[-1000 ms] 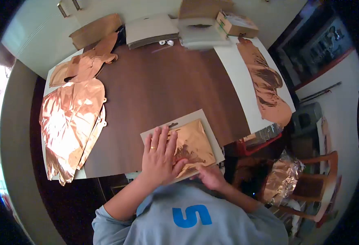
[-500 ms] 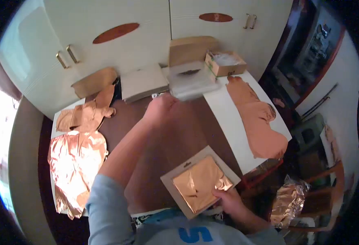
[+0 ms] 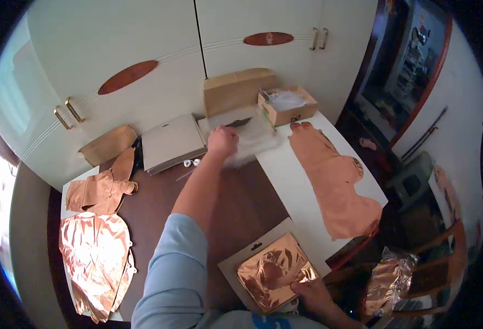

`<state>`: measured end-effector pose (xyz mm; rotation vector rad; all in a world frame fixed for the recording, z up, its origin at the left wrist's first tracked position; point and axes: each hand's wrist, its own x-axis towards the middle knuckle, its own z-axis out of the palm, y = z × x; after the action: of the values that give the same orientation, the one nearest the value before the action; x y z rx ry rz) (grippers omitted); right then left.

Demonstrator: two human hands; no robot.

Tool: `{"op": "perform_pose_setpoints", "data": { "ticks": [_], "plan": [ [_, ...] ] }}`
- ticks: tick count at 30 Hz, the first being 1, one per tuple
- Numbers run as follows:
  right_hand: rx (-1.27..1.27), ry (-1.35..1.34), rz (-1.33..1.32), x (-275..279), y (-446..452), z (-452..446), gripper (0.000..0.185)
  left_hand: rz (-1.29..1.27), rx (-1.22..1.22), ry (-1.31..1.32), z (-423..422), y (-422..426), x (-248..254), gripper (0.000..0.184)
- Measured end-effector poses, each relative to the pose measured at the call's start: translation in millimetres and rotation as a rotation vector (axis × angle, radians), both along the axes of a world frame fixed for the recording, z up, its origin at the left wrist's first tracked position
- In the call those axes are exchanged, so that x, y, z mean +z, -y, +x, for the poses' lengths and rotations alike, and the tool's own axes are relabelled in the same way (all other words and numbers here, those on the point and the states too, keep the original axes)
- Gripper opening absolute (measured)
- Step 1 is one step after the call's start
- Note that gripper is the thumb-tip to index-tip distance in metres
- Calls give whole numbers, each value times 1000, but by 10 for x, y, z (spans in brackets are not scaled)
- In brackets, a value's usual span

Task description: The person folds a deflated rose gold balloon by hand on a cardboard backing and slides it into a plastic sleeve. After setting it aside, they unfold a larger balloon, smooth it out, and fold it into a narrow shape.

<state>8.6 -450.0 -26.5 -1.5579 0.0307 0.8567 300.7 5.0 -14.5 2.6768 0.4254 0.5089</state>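
My left hand [image 3: 223, 141] is stretched out to the back of the table, its fingers closed at the near left edge of a clear plastic bag [image 3: 255, 137] among a pile of clear bags. The bag is blurred and its outline is hard to follow. Low in front of my body, my right hand [image 3: 312, 296] grips a grey card [image 3: 236, 263] with a folded, shiny copper-coloured foil garment [image 3: 274, 268] lying on it. The right thumb presses on the foil's corner, and the other fingers are hidden beneath.
A stack of grey cards [image 3: 170, 142] stands left of the bags, with small white rolls [image 3: 191, 163] before it. A cardboard box [image 3: 288, 109] sits behind right. Copper-coloured garments lie on the right [image 3: 335, 181] and left [image 3: 96, 257]. A wooden chair [image 3: 455, 257] stands at right.
My left hand has shifted from beside the grey card stack onto the clear bags. My right hand still holds the card and foil garment, now lower in view. The camera view has shifted.
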Motion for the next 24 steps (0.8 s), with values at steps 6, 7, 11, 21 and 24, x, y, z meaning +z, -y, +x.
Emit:
{"op": "perform_pose_setpoints", "data": {
  "ticks": [6, 7, 11, 21, 24],
  "plan": [
    [-22, 136, -128, 744, -236, 192, 30, 81, -68, 302, -291, 167, 444, 17],
    [-88, 178, 3, 652, -175, 224, 28, 180, -138, 416, -378, 205, 529, 18],
    [-78, 69, 257, 661, -143, 423, 40, 415, -225, 365, -1050, 519, 981, 13],
    [236, -379, 341, 434, -449, 159, 59, 429, -394, 147, -3309, 1038, 719, 30],
    [183, -397, 400, 282, -431, -117, 64, 401, -445, 47, -3728, 1096, 594, 33]
  ]
}}
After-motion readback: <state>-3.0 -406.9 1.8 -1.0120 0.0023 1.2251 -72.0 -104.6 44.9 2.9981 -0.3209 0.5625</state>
